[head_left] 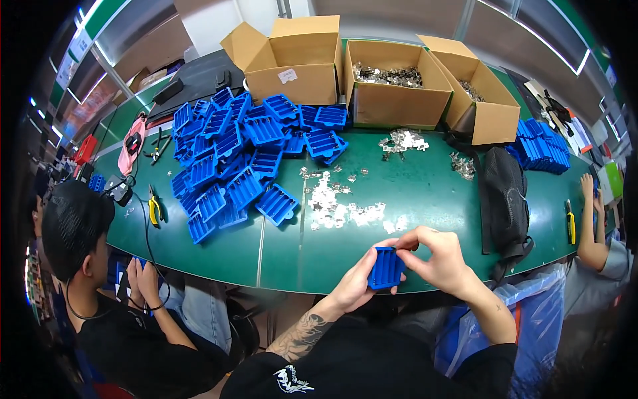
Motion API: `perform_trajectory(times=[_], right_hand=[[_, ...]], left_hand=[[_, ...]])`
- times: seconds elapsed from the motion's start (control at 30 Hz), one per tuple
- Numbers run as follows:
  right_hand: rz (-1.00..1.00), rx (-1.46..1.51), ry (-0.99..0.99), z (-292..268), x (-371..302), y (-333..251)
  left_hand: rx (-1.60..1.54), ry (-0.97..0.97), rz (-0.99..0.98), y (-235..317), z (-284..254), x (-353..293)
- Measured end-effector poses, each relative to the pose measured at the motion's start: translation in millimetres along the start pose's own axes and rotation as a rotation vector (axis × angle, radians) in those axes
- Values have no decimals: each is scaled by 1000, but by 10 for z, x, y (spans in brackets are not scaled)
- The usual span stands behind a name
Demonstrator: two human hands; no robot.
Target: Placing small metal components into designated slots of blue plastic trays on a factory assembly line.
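My left hand is closed round a blue slotted battery holder, held tilted up just in front of the table's near edge. Its long parallel slots face me. My right hand is pinched at the holder's upper right corner; whatever sits between thumb and forefinger is too small to make out. Beyond my hands, small flat metal contacts lie scattered over the green table. A heap of similar blue holders rises to their left.
Along the back stand three open cardboard boxes, two showing metal parts. A black bag lies on the right, near stacked blue holders. Yellow-handled pliers rest on the left. A co-worker sits left, another person's arms show right.
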State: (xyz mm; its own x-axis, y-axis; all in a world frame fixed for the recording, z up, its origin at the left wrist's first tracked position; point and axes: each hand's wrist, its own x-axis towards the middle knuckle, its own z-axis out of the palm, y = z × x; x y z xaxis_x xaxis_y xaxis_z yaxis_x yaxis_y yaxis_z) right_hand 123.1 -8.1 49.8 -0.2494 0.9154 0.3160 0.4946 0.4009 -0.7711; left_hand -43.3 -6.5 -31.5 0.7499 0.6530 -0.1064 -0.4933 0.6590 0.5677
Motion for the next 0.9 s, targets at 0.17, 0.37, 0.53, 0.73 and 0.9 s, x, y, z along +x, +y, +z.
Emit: perform_trajectory(times=[0.17, 0.37, 0.53, 0.73, 0.9], right_hand=[[-119, -108, 24, 19, -25, 57], [-166, -168, 19, 50, -59, 63], [-299, -349, 3, 9, -45, -112], [-170, -203, -121, -82, -20, -158], [120, 29, -177, -71, -88, 63]], left_hand=[[35, 4, -61, -54, -4, 19], [63, 10, -126, -74, 25, 30], [235, 15, -136, -115, 22, 67], [354, 68, -97, -73, 155, 32], [395, -3, -136, -104, 78, 57]])
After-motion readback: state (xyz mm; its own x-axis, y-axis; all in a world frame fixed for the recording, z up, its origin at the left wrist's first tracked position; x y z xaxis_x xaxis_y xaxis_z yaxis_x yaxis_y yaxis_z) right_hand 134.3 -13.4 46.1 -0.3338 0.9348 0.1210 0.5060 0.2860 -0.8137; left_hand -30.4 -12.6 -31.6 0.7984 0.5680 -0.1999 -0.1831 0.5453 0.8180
